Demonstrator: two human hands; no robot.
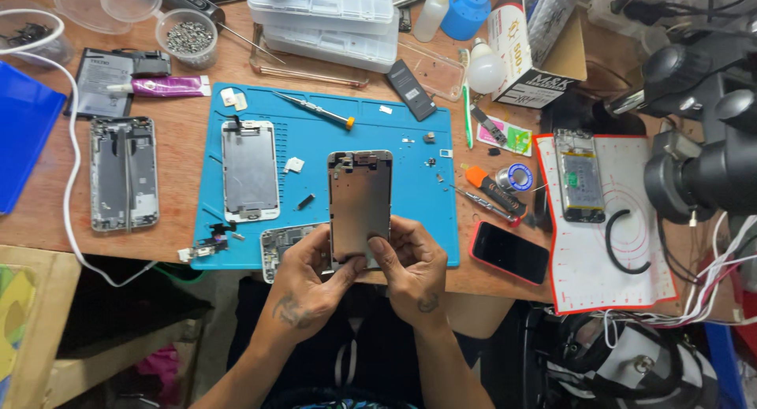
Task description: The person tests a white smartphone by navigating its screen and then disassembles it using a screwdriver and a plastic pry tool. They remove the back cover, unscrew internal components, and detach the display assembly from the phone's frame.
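Holding a phone screen assembly (359, 204) upright at the lower centre of the frame, I have both hands closed on its bottom end, its silver metal back plate facing me. My left hand (303, 287) pinches the lower left corner between thumb and fingers; my right hand (414, 271) grips the lower right edge, thumb pressed near the bottom of the plate. The panel hangs just above the near edge of the blue work mat (410, 141).

Judging by what lies about, the teardown looks well advanced. A second screen panel (250, 170) lies flat on the mat's left part, an opened phone body (280, 247) sits partly hidden behind my left hand, and another stripped phone frame (122, 172) rests on the bare wood at the left of the frame. Loose brackets and tiny screws are scattered across the mat, with a yellow-tipped screwdriver (319, 109) in its upper part. A black phone in a red case (510, 252) lies just right of the mat.

The panel in my hands is not joined to any body, so fitting appears left to do. Whether small parts are already mounted on the plate, I probably cannot tell from this view.
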